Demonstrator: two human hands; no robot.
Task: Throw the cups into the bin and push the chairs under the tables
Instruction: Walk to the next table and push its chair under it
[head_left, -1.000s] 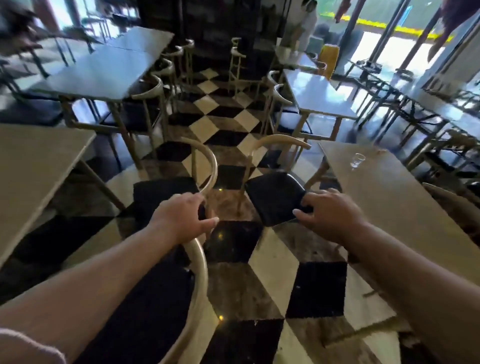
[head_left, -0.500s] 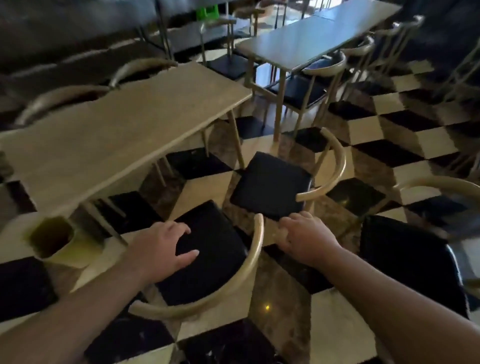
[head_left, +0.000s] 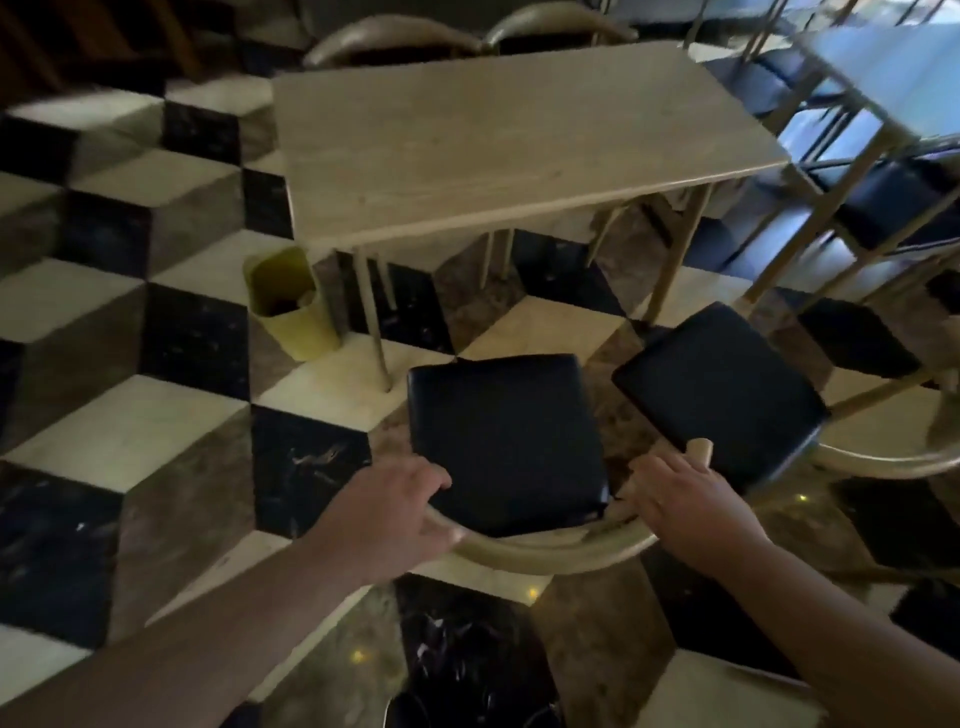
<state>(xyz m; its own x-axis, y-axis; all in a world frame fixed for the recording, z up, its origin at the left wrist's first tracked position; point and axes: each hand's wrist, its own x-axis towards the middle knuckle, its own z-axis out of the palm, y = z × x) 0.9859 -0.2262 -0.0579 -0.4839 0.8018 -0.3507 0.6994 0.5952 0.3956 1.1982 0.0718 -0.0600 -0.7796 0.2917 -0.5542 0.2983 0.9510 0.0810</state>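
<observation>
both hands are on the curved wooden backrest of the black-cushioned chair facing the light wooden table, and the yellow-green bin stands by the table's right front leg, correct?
One detail is off. In the head view the yellow-green bin stands by the left front leg of the light wooden table, not the right. The rest holds: the left hand and right hand both rest on the curved wooden backrest of the black-cushioned chair facing that table.

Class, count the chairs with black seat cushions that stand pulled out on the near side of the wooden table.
2. The near chair sits before the table, with the left hand and right hand on its curved back. The second chair is beside it, to the right. Others may be hidden.
</observation>
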